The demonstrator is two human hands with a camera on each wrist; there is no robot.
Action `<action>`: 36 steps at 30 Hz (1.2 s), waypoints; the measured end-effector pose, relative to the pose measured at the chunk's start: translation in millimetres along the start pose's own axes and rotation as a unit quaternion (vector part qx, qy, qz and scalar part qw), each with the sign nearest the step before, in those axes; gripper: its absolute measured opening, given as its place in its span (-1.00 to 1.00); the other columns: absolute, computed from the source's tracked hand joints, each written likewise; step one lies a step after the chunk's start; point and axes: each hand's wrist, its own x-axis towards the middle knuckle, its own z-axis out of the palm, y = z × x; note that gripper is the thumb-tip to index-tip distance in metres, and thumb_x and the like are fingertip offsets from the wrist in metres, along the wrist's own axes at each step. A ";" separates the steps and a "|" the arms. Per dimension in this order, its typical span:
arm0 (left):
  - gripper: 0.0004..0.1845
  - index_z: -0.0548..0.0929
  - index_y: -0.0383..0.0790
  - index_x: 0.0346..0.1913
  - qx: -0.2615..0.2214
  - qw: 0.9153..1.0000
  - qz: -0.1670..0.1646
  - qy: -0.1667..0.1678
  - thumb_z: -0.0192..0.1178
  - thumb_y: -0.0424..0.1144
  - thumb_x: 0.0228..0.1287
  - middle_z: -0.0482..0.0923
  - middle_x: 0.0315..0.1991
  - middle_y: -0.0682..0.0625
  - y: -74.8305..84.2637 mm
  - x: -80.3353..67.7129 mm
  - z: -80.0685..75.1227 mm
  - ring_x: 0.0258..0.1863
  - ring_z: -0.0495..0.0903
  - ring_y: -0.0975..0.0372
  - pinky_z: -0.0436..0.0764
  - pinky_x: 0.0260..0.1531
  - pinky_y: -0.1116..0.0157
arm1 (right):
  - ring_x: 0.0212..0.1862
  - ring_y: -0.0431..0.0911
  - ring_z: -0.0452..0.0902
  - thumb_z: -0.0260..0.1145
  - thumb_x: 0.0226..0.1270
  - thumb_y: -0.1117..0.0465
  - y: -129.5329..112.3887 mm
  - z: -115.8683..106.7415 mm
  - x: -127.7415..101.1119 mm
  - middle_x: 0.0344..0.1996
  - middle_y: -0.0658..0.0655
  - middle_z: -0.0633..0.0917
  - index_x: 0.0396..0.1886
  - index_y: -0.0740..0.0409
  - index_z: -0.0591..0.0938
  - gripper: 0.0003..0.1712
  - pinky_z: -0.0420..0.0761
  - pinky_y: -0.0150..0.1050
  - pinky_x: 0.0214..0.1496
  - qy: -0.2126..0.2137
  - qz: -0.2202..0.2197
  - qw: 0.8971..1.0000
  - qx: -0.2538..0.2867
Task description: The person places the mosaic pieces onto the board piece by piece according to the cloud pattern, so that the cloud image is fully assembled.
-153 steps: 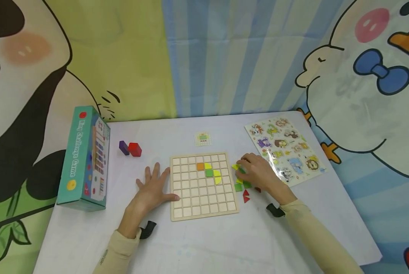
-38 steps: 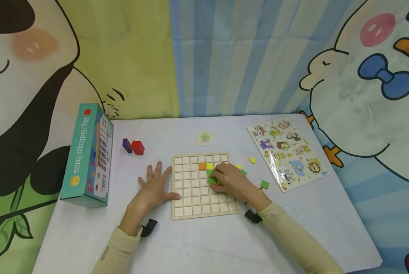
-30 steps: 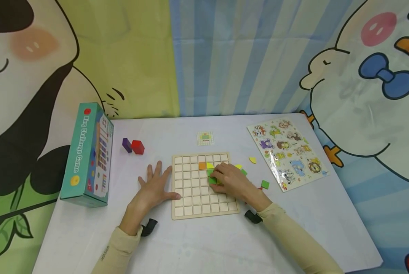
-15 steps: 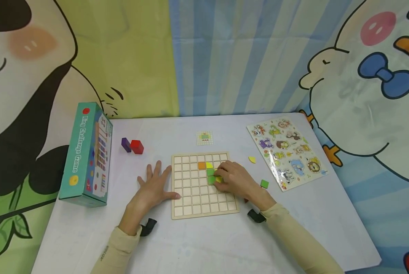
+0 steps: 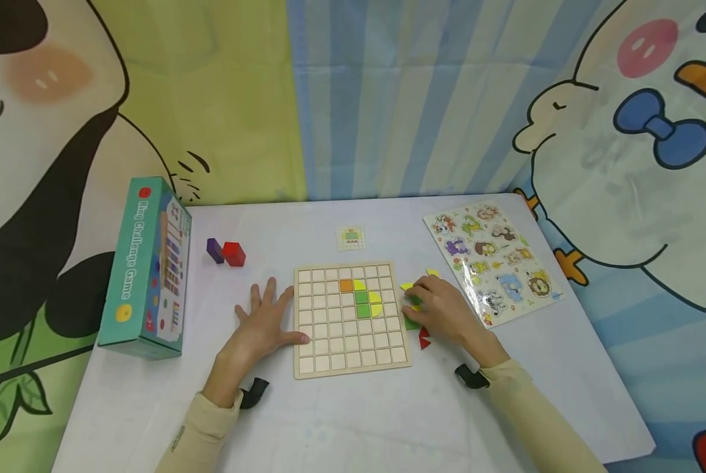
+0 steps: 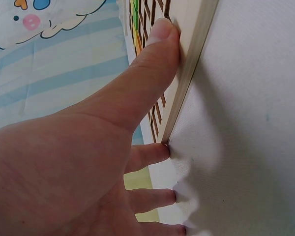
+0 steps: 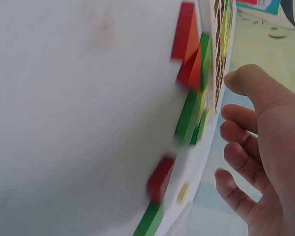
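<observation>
My left hand point(image 5: 264, 323) lies spread at the left side of a wooden grid board point(image 5: 323, 355). Its thumb presses on the board's rim, and the other fingertips touch the table in the left wrist view. On the board sit an orange square tile point(image 5: 346, 286), two green square tiles point(image 5: 361, 303) and several yellow rounded tiles point(image 5: 376, 309). Right of the board, my right hand point(image 5: 444, 312) hovers over loose tiles, fingers loosely bent. The right wrist view shows nothing between them, with red triangular blocks point(image 7: 185, 32) and green blocks point(image 7: 188, 118) below. The hand partly hides this pile in the head view.
A small pattern card point(image 5: 351, 238) lies beyond the board. A sticker sheet with cartoon animals point(image 5: 495, 263) is at the back right. At left stand a teal game box point(image 5: 134, 276), a purple block point(image 5: 214, 250) and a red cube point(image 5: 233, 254).
My right hand has left the board and moved right, over the loose tiles. A second green tile now sits below the first, added since the oldest frame. The left hand has stayed put.
</observation>
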 end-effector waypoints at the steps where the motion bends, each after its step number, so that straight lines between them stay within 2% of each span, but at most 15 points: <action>1: 0.23 0.15 -0.25 0.59 -0.001 1.000 0.001 0.000 0.55 0.20 -0.06 -0.24 0.60 -0.46 0.0 -0.1 0.0 0.52 -0.31 -0.51 -0.19 0.16 -0.66 | -0.18 -0.09 0.58 0.57 0.14 0.02 2.9 -2.0 -3.5 -0.20 0.05 0.70 -0.17 0.13 0.78 -0.65 0.63 -0.17 -0.13 0.005 0.003 1.000 -0.002; 9: 0.22 0.15 -0.28 0.58 -0.006 1.000 0.008 0.004 0.56 0.18 -0.05 -0.24 0.60 -0.48 0.5 -0.7 -1.7 0.51 -0.30 -0.52 -0.19 0.15 -0.67 | -0.20 -0.02 0.63 0.60 0.07 0.08 26.9 -14.6 -35.6 -0.23 0.11 0.70 -0.18 0.18 0.77 -0.64 0.66 -0.09 -0.20 0.039 0.020 0.999 -0.026; 15: 0.24 0.13 -0.27 0.59 -0.014 1.000 0.001 -0.003 0.56 0.18 -0.06 -0.27 0.61 -0.46 -0.2 0.1 -1.7 0.52 -0.35 -0.51 -0.24 0.17 -0.66 | -0.20 -0.03 0.62 0.61 0.05 0.06 35.4 -22.0 -58.2 -0.24 0.10 0.70 -0.20 0.15 0.77 -0.63 0.67 -0.10 -0.20 0.032 0.071 0.996 -0.042; 20: 0.25 0.13 -0.27 0.59 -0.018 1.000 -0.001 -0.007 0.57 0.18 -0.07 -0.28 0.61 -0.46 -0.6 0.8 -0.7 0.52 -0.36 -0.51 -0.25 0.17 -0.66 | -0.21 -0.05 0.60 0.63 0.01 0.05 39.0 -24.9 -72.5 -0.25 0.09 0.69 -0.20 0.13 0.76 -0.61 0.66 -0.12 -0.22 0.030 0.085 0.995 -0.050; 26: 0.24 0.14 -0.27 0.59 -0.018 1.000 0.001 -0.006 0.57 0.18 -0.08 -0.28 0.60 -0.47 -2.0 1.8 0.8 0.51 -0.36 -0.52 -0.24 0.17 -0.66 | -0.22 -0.07 0.59 0.65 -0.03 0.05 41.6 -25.5 -80.9 -0.28 0.07 0.68 -0.21 0.14 0.77 -0.59 0.66 -0.14 -0.24 0.034 0.081 0.995 -0.050; 36: 0.22 0.14 -0.28 0.59 -0.013 1.000 0.007 -0.002 0.55 0.19 -0.04 -0.27 0.60 -0.48 -3.4 2.1 1.8 0.51 -0.35 -0.52 -0.22 0.16 -0.67 | -0.18 -0.06 0.58 0.64 0.00 0.03 40.6 -24.7 -89.7 -0.25 0.07 0.69 -0.20 0.12 0.77 -0.60 0.67 -0.11 -0.19 0.020 0.103 0.994 -0.043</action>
